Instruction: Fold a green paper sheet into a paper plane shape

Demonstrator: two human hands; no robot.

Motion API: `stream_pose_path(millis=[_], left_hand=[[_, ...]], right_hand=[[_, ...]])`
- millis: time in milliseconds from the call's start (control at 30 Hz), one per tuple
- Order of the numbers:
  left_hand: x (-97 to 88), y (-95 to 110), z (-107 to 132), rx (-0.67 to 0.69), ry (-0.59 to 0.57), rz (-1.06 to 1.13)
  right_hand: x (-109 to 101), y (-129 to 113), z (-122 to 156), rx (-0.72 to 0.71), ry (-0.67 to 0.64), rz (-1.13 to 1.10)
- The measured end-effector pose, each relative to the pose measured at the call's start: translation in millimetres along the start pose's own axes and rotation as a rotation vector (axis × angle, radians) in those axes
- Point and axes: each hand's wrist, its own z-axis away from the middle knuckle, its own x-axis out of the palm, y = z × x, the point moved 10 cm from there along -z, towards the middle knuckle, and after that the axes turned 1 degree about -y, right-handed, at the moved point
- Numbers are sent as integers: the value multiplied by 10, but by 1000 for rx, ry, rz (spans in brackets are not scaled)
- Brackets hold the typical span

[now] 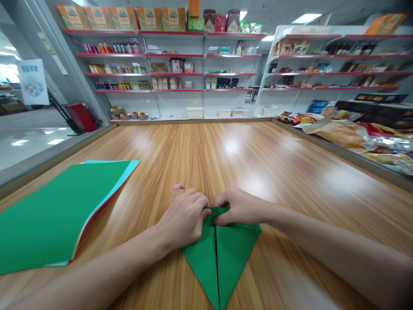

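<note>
A folded sheet of green paper (237, 249) lies on the wooden table, its long point toward me and a dark seam running down its middle. At its far edge, my left hand (187, 215) is closed on the upper left part, the thumb on top of the paper. Opposite it, my right hand (238, 206) pinches the far edge just right of the seam, with its thumb on the near side and curled fingers behind. The two hands are close together but apart. Part of the paper's left side is hidden under my left hand.
To the left lies a stack of coloured paper sheets (64, 206), green on top with blue, red and yellow edges showing. The wooden table (155, 150) has a raised rim. Packaged snacks (342, 133) lie beyond its right edge, and stocked shelves (174, 55) stand behind.
</note>
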Motion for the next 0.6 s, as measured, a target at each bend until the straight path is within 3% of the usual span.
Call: stream_pose_path(millis=[267,500,600], left_hand=[[-19,7,-6,-6,20,-60],[-19,0,-10,-4,28,-97],[-185,18,21,-2,154,-118]], right_hand=[[-14,26,-55,29,40,-25],[-25,-13,-55,-31,133,66],[-64,10,-47,-2,205,130]])
